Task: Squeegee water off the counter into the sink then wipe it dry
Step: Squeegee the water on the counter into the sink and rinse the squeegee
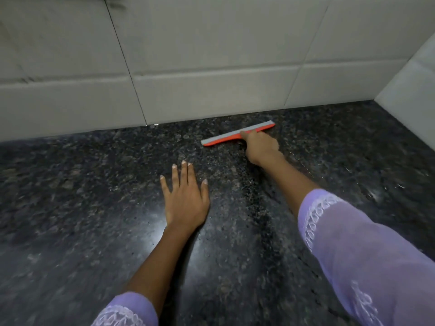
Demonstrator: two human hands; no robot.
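Note:
An orange squeegee with a grey rubber blade lies blade-down on the dark speckled granite counter, close to the back wall. My right hand is closed around its handle, arm stretched far forward. My left hand rests flat on the counter, fingers spread, nearer to me and left of the squeegee. Thin water streaks and droplets glint on the counter to the right of my right arm. The sink is out of view.
A white tiled wall runs along the back of the counter, and a second tiled wall closes the right corner. My lilac sleeves cover both forearms near the bottom of the frame.

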